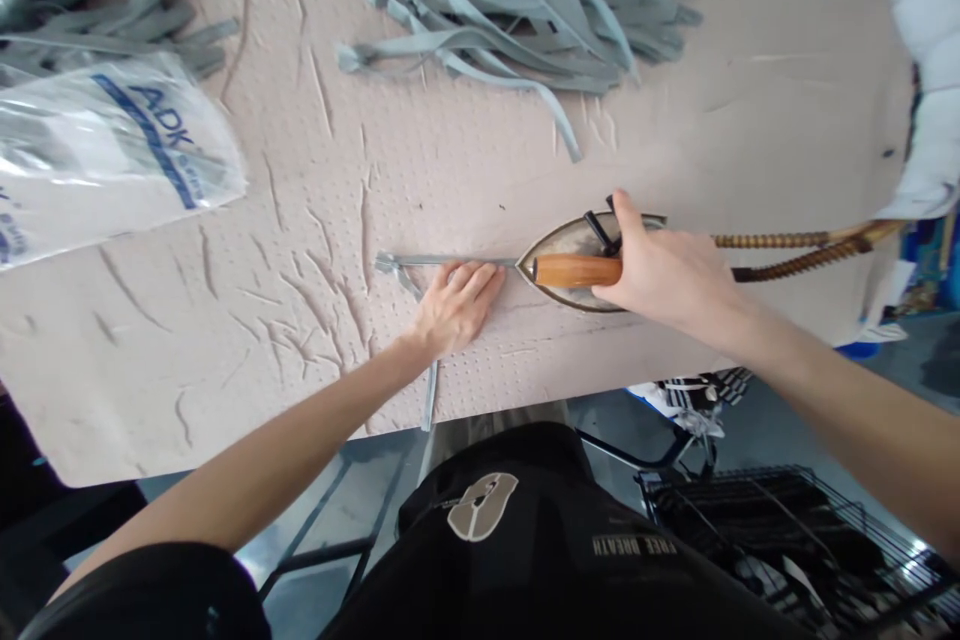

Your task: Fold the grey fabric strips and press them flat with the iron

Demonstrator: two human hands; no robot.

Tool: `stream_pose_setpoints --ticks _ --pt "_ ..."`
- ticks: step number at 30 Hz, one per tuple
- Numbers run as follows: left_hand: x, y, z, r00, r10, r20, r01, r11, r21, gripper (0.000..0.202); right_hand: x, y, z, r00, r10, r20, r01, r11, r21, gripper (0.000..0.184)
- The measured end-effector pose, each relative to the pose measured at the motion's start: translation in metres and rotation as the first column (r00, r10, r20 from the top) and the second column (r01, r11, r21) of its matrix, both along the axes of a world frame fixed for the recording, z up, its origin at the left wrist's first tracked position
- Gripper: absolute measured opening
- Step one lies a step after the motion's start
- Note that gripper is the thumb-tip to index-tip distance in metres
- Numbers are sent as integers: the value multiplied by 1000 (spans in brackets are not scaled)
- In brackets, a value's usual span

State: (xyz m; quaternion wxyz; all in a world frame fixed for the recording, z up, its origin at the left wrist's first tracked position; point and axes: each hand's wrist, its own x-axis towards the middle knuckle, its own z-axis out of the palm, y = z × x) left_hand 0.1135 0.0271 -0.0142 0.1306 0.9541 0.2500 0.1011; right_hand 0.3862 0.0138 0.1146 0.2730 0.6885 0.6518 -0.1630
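In the head view, a narrow grey fabric strip (420,261) lies stretched across the padded ironing surface. Its right end runs up to the tip of a steam iron (576,270). My left hand (461,308) holds the strip down, fingers together and pressed on it just left of the iron. A loose tail of grey fabric (430,395) hangs below that hand towards the near edge. My right hand (664,275) is closed round the iron's wooden handle, thumb up by the black lever. The iron's soleplate, and any strip beneath it, is hidden.
A large heap of grey strips (525,0) lies at the far side. On the left are a printed plastic bag (127,150) and more strips (142,20). Ribbed hoses (787,255) run right from the iron. Below right stands a wire basket (817,520).
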Motion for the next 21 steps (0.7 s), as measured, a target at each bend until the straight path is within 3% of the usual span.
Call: stream_pose_setpoints --ticks 6,13,21 --pt "-24 7 -1 1000 2 2 -2 999 47 44 -22 4 0 999 22 -36 -21 999 36 101" --pt "-43 10 -1 999 27 44 -25 999 -32 47 -26 7 0 999 33 -10 -33 999 16 102" --pt "-64 27 9 1000 22 18 -22 999 32 26 -69 24 -5 992 96 -79 -91 994 67 96"
